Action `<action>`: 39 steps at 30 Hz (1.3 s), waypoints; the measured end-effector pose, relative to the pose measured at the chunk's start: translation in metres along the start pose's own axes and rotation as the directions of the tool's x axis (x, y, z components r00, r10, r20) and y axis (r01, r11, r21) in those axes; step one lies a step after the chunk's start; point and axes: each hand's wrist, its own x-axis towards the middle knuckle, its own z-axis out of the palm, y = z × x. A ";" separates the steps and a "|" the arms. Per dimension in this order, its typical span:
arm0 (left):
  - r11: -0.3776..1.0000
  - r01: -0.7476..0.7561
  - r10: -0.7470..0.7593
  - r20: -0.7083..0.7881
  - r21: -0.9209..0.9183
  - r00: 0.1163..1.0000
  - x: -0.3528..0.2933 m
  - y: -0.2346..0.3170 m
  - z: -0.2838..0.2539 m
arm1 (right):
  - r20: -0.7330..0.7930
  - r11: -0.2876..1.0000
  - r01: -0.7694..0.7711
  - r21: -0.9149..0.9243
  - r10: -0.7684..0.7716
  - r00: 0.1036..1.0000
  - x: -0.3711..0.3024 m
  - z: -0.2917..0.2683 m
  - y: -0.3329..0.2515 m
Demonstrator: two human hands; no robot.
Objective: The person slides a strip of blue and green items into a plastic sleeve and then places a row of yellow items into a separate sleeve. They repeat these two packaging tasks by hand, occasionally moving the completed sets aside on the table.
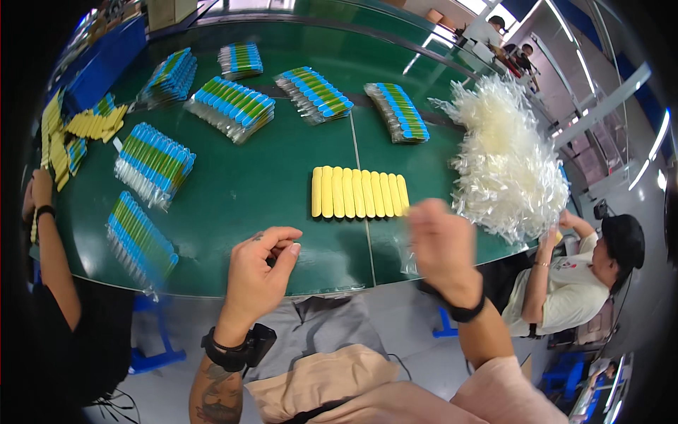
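Observation:
Near the front edge of the green table, my left hand (261, 272) has its fingers curled in and its thumb near the forefinger; I see nothing in it. My right hand (443, 244) is blurred by motion at the right end of a row of yellow, rounded stick-like pieces (360, 193). These lie side by side in front of my hands. Beside the right hand, a clear plastic sleeve (408, 258) lies at the table edge; whether the fingers touch it is hidden by blur.
Stacks of blue-and-green pieces in clear sleeves (233, 104) lie across the green table (282, 169). A large heap of clear plastic sleeves (505, 162) rises at right. At far left, a co-worker's hand (41, 189) is by loose yellow pieces (53, 134). Another person (572, 283) sits at right.

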 end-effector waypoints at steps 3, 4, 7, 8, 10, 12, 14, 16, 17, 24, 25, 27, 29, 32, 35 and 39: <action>1.000 -0.030 0.030 0.024 -0.008 0.999 0.002 0.004 0.000 | -0.472 0.851 -0.029 0.524 0.319 0.822 -0.028 -0.075 0.046; 0.999 -0.039 0.039 0.026 -0.002 0.999 0.001 0.004 -0.001 | -0.496 0.759 0.058 0.648 0.363 0.789 -0.034 -0.110 0.069; 0.999 -0.051 0.051 0.042 0.009 0.998 0.001 0.001 -0.003 | -0.507 0.612 0.120 0.782 0.512 0.693 -0.033 -0.166 0.098; 0.999 -0.042 0.042 0.040 0.021 0.998 0.001 -0.002 -0.003 | -0.480 0.558 0.092 0.825 0.604 0.637 -0.028 -0.175 0.106; 0.998 -0.056 0.054 0.056 0.029 0.997 0.002 -0.001 -0.001 | -0.435 0.568 -0.004 0.823 0.636 0.637 -0.017 -0.200 0.123; 0.996 -0.081 0.078 0.076 0.031 0.994 0.003 0.003 0.001 | -0.491 0.702 -0.071 0.708 0.563 0.665 -0.003 -0.236 0.158; 0.995 -0.080 0.076 0.057 0.065 0.995 0.002 0.003 0.002 | -0.678 0.905 -0.041 0.424 0.347 0.648 0.025 -0.270 0.177; 0.995 -0.075 0.072 0.044 0.072 0.996 -0.002 0.003 -0.002 | -0.756 0.962 -0.054 0.268 0.245 0.607 0.057 -0.279 0.171; 0.994 -0.058 0.056 0.021 0.093 0.998 -0.003 0.001 -0.004 | -0.845 0.987 -0.080 -0.139 -0.076 0.529 0.073 -0.271 0.167; 0.992 -0.110 0.108 0.037 0.065 0.994 0.004 0.004 0.003 | -0.102 0.629 0.068 -0.774 -0.230 0.968 0.050 -0.147 0.229; 0.993 -0.092 0.090 0.030 0.080 0.996 0.003 0.004 0.002 | -0.106 0.680 0.055 -0.731 -0.193 0.976 0.046 -0.120 0.222; 0.992 -0.094 0.092 0.027 0.079 0.995 0.002 0.003 0.000 | -0.149 0.821 -0.155 -0.549 0.086 0.985 0.055 -0.131 0.218; 0.992 -0.088 0.086 0.027 0.094 0.996 0.002 0.003 0.001 | -0.044 0.856 -0.123 -0.502 0.117 0.992 0.055 -0.141 0.214; 0.989 -0.105 0.101 0.048 0.106 0.994 0.001 0.001 0.001 | 0.027 0.899 0.048 -0.435 -0.041 0.999 0.056 -0.145 0.209; 0.989 -0.088 0.086 0.026 0.115 0.996 0.000 0.001 -0.001 | 0.034 0.915 0.076 -0.395 -0.068 0.997 0.057 -0.152 0.215; 0.987 -0.114 0.111 0.037 0.109 0.993 0.001 0.002 0.000 | 0.114 0.905 0.056 -0.422 -0.008 0.993 0.059 -0.163 0.202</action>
